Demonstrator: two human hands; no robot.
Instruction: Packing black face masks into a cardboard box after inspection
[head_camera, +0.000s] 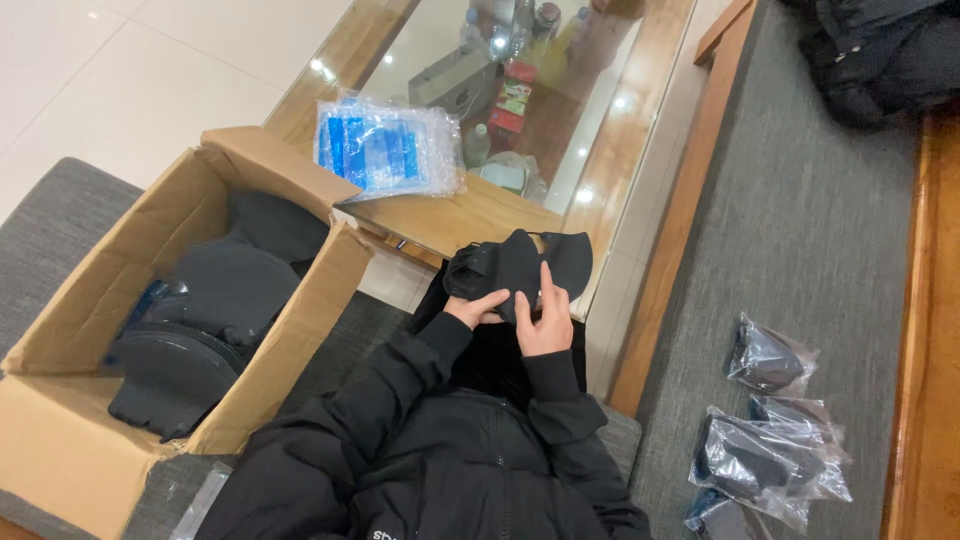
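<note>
Room: pale tiled floor at the far left, a grey woven seat cover (800, 250) with a wooden edge on the right.
Table: a low wooden table with a glass top (480, 215) stands far from the person; bottles and small items show through or in the glass, not clear which.
Item in hands: a soft black fabric piece with thin black straps (520, 265), held up over the near edge of the table, above the lap.
Left hand (478, 305): fingers curled on the lower left part of the fabric, thumb pressing on it; it grips the piece.
Right hand (547, 320): fingers mostly straight and pointing far, lying flat on the fabric; thumb side hidden, so how firmly it grips I cannot tell.
Sleeves: both arms wear a black padded jacket (450, 450), which covers the near middle of the view.
Box: an open brown cardboard box (60, 350) at the left, on the grey cover, filled with more black fabric pieces (220, 290); its right flap stands between the box contents and the hands.
Bags on table: a stack of clear plastic bags with blue print (385, 145) at the table's left corner, just beside the box flap.
Packed items: several clear plastic bags with dark pieces inside (765, 440) lie on the right near corner, well apart from the hands.
Far right: a dark bundle of cloth (880, 60) on the cover.
</note>
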